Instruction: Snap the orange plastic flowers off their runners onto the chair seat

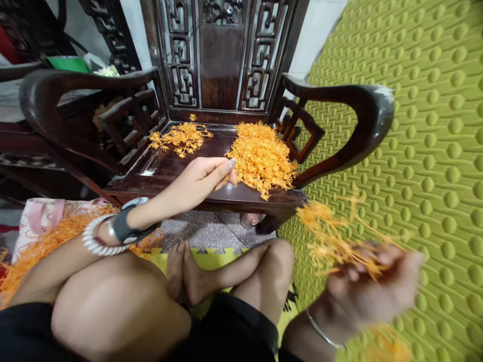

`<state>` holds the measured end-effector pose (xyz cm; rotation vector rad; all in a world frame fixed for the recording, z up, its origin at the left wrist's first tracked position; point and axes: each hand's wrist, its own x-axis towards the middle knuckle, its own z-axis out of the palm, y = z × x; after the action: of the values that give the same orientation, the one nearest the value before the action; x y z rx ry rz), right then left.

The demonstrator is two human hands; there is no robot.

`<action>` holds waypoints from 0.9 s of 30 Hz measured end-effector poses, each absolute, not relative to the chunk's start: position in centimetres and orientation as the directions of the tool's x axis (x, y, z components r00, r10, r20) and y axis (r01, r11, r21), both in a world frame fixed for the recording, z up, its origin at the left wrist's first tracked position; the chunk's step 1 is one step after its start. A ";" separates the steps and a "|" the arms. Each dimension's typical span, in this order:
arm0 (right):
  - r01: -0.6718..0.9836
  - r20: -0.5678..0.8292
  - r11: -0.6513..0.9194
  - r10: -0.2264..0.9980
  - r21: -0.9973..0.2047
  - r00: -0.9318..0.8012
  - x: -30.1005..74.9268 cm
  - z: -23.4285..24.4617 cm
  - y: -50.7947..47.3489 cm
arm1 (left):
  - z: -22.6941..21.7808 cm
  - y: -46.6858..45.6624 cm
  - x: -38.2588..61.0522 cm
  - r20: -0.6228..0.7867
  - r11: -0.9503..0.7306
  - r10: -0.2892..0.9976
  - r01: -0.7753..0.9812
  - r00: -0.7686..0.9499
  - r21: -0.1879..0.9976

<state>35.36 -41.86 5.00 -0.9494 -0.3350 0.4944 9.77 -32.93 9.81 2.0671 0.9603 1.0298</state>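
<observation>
Left hand [206,180] pinched closed beside orange fiber heap [261,158] on dark wood chair seat [169,168]; right hand [372,289] blurred, gripping loose orange strands [332,236] above green mat [445,151].

The left hand [204,178] has long, shiny nails [231,163]. On the left wrist there is a fat white bangle [100,249] that looks twisted, then a small silver bangle [110,230], then a wide black wristband [126,226] with a silver edge. The right hand [372,286] is blurry, and its wrist has one thin silver bangle [320,331]. The person wears black shorts [226,322] and has bare feet [192,276].
</observation>
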 end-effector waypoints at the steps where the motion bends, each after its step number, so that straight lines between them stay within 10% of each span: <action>1: -0.208 0.162 0.491 0.607 -0.846 0.778 34.7 4.3 -41.5 | 8.8 -31.5 10.2 0.372 -0.545 0.816 0.372 0.443 0.751; 7: -0.290 0.221 0.350 0.892 -0.891 0.395 30.5 2.3 -41.3 | 3.6 -24.9 13.4 0.330 -0.520 0.854 0.627 0.402 0.580; 18: -0.300 0.240 0.370 0.888 -0.879 0.392 30.2 2.4 -44.2 | 0.1 -24.2 17.2 0.357 -0.517 0.853 0.714 0.382 0.471; 27: -0.059 0.482 0.525 0.815 -0.849 0.321 29.4 1.8 -43.4 | 4.8 -31.0 17.2 0.375 -0.546 0.739 0.172 0.559 0.820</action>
<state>29.35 -43.38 1.81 -0.8415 -1.0995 0.6732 17.21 -30.96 4.80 2.0323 0.7296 0.9499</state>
